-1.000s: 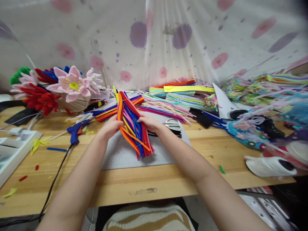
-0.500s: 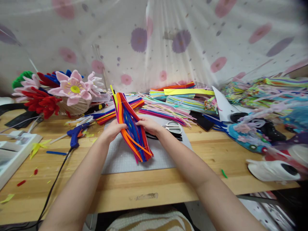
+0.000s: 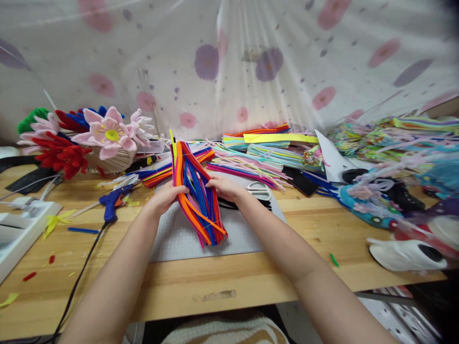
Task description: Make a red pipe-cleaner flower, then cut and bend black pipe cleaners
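Note:
A bundle of orange, blue, red and magenta fuzzy sticks (image 3: 202, 203) is held slanted above the grey mat (image 3: 172, 243). My left hand (image 3: 168, 197) grips its left side, thumb across the orange sticks. On the right side, my right hand (image 3: 223, 187) is closed on the red and blue sticks. Between my hands the bundle is spread apart in the middle. Its two ends look gathered. White-handled scissors (image 3: 260, 191) lie just right of my right hand, partly over a dark object.
At the left are a blue glue gun (image 3: 113, 201), a white power strip (image 3: 28, 229) and fuzzy flowers (image 3: 111, 131). Pastel stick bundles (image 3: 272, 155) lie behind. A black phone (image 3: 301, 181), a blue decorated piece (image 3: 362, 205) and a white spool (image 3: 405, 254) are at the right.
The bundle is spread wider at its middle, with more gaps between the sticks. It sits slightly lower at its upper end. Both hands keep hold of it.

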`<action>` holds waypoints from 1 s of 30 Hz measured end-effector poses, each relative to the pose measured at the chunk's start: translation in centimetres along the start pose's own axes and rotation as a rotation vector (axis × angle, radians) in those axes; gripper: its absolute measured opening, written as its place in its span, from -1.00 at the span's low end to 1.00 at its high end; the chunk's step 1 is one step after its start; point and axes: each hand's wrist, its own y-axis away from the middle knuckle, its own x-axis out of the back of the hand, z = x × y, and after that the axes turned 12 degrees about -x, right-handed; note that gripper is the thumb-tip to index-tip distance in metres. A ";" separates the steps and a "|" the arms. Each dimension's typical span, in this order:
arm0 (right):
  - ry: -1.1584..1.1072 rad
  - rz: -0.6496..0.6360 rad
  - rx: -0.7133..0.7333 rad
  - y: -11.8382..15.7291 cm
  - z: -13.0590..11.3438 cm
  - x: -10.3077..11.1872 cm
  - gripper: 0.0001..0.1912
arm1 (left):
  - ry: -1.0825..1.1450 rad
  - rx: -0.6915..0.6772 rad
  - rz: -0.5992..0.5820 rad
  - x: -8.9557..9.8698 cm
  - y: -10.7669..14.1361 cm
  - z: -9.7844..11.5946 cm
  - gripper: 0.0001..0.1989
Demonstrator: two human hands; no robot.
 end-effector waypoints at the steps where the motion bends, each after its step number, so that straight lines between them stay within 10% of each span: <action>1: 0.000 -0.005 -0.009 0.0 0.0 0.1 -0.64 | 0.003 0.008 -0.002 0.1 0.0 -0.1 -0.63; 12: 0.025 -0.123 0.019 -0.8 0.8 -0.5 -0.70 | 0.184 0.022 0.013 -1.9 0.1 -0.1 -0.58; 20: 0.542 0.152 0.349 -1.6 0.8 -3.4 -0.63 | 0.124 0.007 0.181 -2.0 -1.6 1.0 -0.68; 26: 0.491 0.298 0.332 0.5 -1.2 -0.3 -0.68 | -0.555 -0.336 0.250 1.3 -3.9 8.6 -0.59; 30: 0.539 0.429 0.278 2.1 -1.9 4.6 -0.83 | -1.268 -0.397 0.211 2.0 -6.8 9.7 -0.58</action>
